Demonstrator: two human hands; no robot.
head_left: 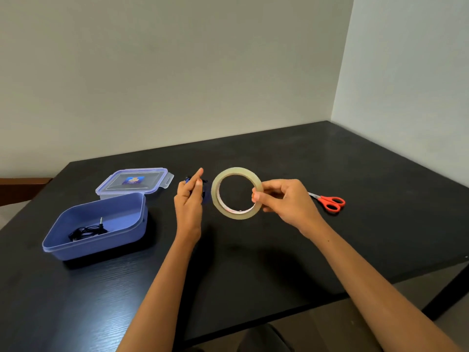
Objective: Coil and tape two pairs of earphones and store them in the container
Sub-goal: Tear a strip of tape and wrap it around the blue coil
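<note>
My right hand (pixel 281 201) pinches a roll of clear tape (pixel 236 193) by its right rim and holds it upright above the table. Left of the roll, my left hand (pixel 189 199) grips a small dark coiled earphone (pixel 205 191), mostly hidden behind the fingers, with the index finger stretched out. A blue plastic container (pixel 76 246) stands open at the left. Inside it lies a black coiled earphone (pixel 87 231) with its jack plug pointing up.
The container's clear lid (pixel 162 182) lies flat just behind the container. Red-handled scissors (pixel 330 201) rest on the black table (pixel 355 237) to the right of my right hand. Walls close off the table's far and right sides.
</note>
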